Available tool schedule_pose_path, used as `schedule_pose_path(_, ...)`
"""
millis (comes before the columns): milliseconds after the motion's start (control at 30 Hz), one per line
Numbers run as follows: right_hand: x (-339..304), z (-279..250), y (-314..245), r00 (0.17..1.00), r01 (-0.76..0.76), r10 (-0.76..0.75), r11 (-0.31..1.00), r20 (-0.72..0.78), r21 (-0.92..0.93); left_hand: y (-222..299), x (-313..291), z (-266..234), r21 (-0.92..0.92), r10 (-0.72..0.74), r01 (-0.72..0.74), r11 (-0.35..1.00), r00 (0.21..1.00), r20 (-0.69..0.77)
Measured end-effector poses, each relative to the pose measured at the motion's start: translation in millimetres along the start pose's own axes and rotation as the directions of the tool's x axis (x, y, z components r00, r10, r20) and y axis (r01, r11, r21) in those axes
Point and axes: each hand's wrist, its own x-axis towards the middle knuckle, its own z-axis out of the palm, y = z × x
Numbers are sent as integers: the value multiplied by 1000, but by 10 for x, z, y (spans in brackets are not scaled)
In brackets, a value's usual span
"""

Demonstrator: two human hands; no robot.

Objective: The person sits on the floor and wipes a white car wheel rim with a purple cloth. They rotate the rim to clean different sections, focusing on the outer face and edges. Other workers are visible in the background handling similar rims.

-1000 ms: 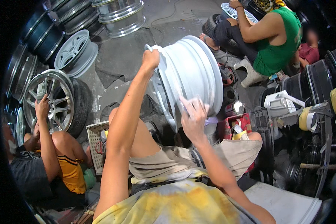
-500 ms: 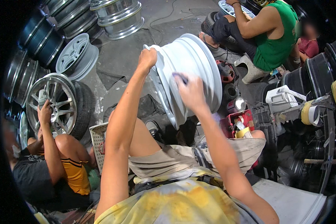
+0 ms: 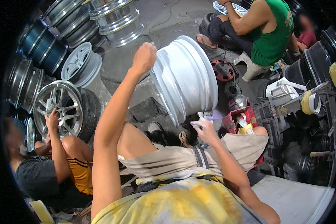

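Note:
A pale white-blue wheel rim [image 3: 188,84] stands tilted in front of my knees, its ribbed barrel turned toward me. At its upper left edge my left hand [image 3: 145,56] is closed on the lip, the fingertips partly hidden. My right hand [image 3: 207,131] is below the barrel, apart from it, with the fingers pinching a small thin purple piece [image 3: 194,124] that is hard to make out. Just behind those fingers is a pale purple sheet-like thing [image 3: 215,115].
On the right are a red crate [image 3: 230,122] with tape and a can [image 3: 239,100]. A person with a green top [image 3: 274,37] sits at the upper right; another works on a silver wheel [image 3: 69,115] at left. Stacked rims [image 3: 119,22] stand at upper left.
My right hand has come off the barrel, moving down toward my lap. The rim has shifted slightly and turned a little, with my left hand staying at its upper left edge.

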Motion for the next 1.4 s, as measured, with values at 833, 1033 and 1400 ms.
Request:
schedule_pose_path(833, -95, 57, 380, 967, -256, 256, 964, 5, 66, 1957, -1639, -478, -290, 390, -262, 921, 602, 697)
schedule_pose_path(1033, -254, 115, 522, 954, -262, 238, 957, 180, 125, 2516, -1074, -1632, -711, 676, -268, 650, 630, 381)
schedule_pose_path(1400, -221, 225, 460, 963, -214, 210, 977, 170, 3, 2614, -1036, -2406, -413, 820, -721, 557, 397, 413)
